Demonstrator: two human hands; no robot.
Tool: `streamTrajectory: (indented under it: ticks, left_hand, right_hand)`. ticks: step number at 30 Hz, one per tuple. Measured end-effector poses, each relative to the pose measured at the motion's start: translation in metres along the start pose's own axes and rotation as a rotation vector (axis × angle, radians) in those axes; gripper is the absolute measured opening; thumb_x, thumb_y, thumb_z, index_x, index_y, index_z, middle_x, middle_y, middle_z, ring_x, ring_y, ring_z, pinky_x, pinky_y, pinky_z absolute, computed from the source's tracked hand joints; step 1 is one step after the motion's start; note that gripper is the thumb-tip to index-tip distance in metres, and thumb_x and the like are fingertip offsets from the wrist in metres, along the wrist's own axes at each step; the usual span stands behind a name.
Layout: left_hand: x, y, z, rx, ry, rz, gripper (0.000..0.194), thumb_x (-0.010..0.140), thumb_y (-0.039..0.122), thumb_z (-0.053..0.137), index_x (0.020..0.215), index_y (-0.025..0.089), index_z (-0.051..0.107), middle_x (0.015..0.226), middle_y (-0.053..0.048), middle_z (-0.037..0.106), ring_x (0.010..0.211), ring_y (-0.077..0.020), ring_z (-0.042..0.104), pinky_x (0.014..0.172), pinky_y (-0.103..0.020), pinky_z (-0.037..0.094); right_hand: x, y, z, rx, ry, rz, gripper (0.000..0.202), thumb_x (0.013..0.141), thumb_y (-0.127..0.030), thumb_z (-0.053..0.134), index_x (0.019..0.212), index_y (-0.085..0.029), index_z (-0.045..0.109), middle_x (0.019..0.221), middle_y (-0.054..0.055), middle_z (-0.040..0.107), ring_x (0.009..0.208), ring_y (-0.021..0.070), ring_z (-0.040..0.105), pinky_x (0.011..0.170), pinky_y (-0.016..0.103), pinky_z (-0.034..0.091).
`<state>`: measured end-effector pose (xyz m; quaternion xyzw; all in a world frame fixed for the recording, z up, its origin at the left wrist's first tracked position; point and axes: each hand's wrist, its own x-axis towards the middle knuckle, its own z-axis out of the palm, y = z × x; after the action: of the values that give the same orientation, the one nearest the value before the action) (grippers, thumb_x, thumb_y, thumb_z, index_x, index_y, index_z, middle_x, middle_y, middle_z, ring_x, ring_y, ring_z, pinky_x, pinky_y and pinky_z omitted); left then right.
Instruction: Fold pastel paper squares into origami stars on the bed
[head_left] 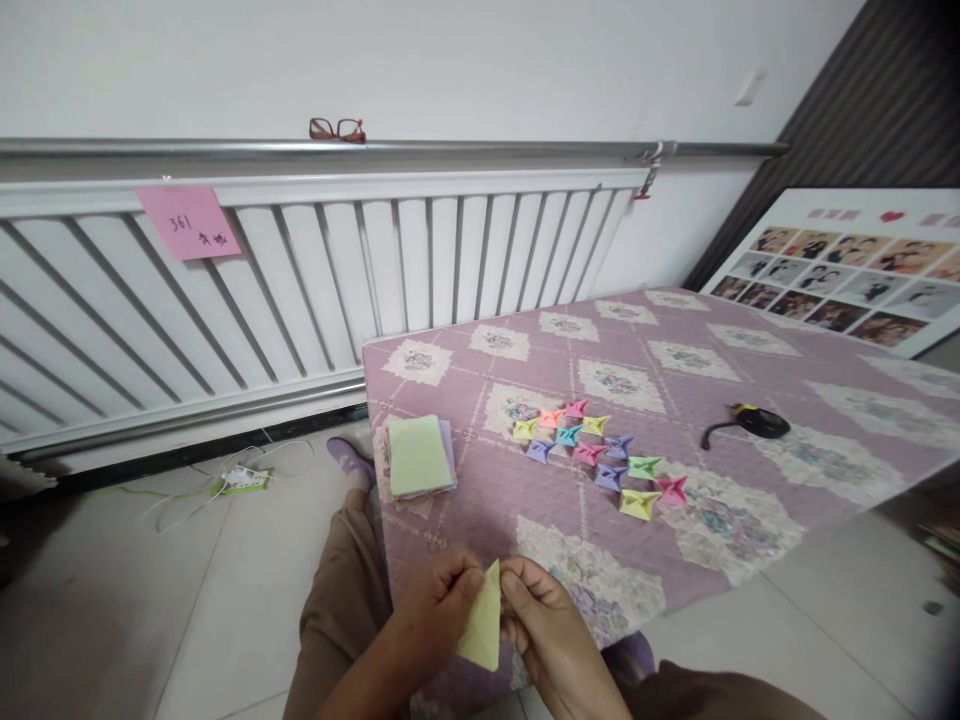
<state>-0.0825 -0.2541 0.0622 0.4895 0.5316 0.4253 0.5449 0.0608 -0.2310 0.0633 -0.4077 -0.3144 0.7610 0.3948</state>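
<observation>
A folded piece of pale yellow paper (486, 625) is pinched between my two hands over the near edge of the table. My left hand (448, 590) grips its left side, thumb on top. On the other side, my right hand (536, 605) holds the paper's upper right edge between thumb and fingers. Beyond my left hand lies a stack of coloured square paper (418, 455) with a light green sheet on top. Several small folded paper pieces (589, 453) in pink, yellow, blue, purple, green and orange stand in slanting rows on the table.
The table wears a purple patterned cloth (480, 385). A black object with a short strap (761, 422) lies to the right, before a photo board (847, 265). Behind are a white radiator (420, 250) with a pink note (189, 222), and glasses (337, 130) on a pipe. A power strip (244, 481) sits on the floor.
</observation>
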Motion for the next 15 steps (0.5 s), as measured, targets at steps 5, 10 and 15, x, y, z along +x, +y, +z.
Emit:
streamTrajectory:
  ticks: [5,10,15]
  left_hand:
    - [-0.0016,-0.0013,-0.0006,-0.175,-0.059,-0.069,0.038,0.083,0.053,0.055,0.070,0.018,0.047,0.058,0.006,0.042,0.051,-0.0081,0.034,0.048,-0.021,0.028]
    - [-0.0004,-0.0031,0.0028,-0.522,-0.164,-0.116,0.039,0.080,0.054,0.062,0.073,0.018,0.048,0.060,0.004,0.051,0.051,-0.0098,0.047,0.051,-0.022,0.034]
    - [0.0002,0.0034,0.0035,-0.661,-0.208,-0.095,0.040,0.078,0.053,0.067,0.070,0.017,0.050,0.063,0.001,0.055,0.057,-0.0119,0.053,0.057,-0.024,0.039]
  right_hand:
    - [0.0009,0.0034,0.0001,0.112,-0.027,0.047,0.036,0.063,-0.045,0.083,0.070,-0.017,0.060,0.056,-0.006,0.053,0.050,0.0055,0.047,0.049,0.017,0.037]
    - [0.0020,0.0051,0.0020,0.157,-0.055,0.059,0.037,0.063,-0.044,0.084,0.068,-0.017,0.059,0.054,-0.006,0.052,0.049,0.0050,0.046,0.047,0.017,0.035]
    - [-0.0004,0.0012,0.0066,0.127,-0.051,0.072,0.038,0.061,-0.045,0.084,0.069,-0.018,0.060,0.053,-0.006,0.052,0.049,0.0056,0.045,0.046,0.017,0.034]
